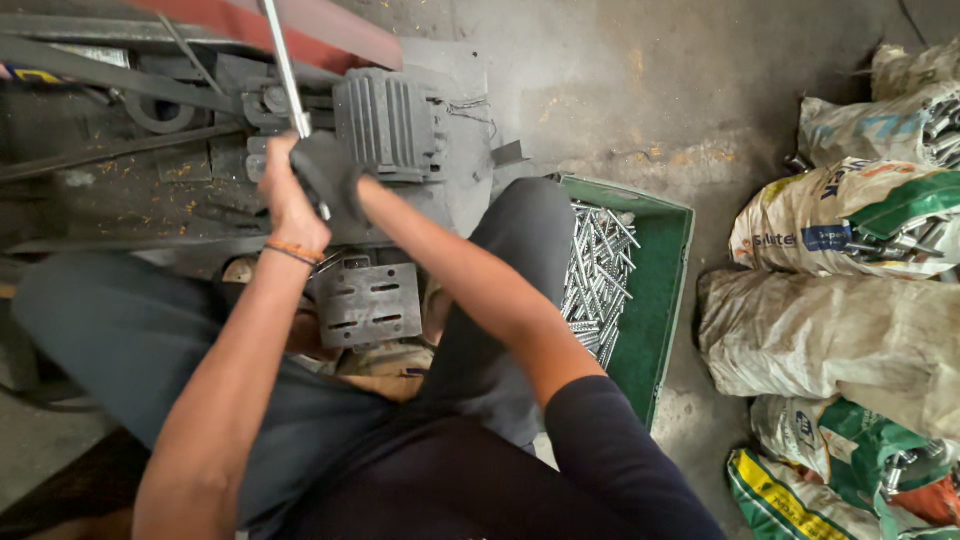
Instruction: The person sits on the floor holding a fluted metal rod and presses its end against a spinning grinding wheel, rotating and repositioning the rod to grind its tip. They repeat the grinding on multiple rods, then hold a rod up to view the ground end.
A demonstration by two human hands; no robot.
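I sit over a dark grey machine (385, 120). A long shiny metal rod (283, 60) slants up from it. My left hand (285, 190) is bare, with an orange band at the wrist, and is closed around the rod's lower part. My right hand (328, 172) wears a dark glove and grips the same rod just beside and below the left. A slotted grey metal plate (368, 303) lies between my knees.
A green plastic crate (665, 270) with several shiny metal rods (597, 270) stands by my right knee. Woven sacks (850, 330) holding metal parts are piled along the right. A red bar (330, 30) and belts cross the top left.
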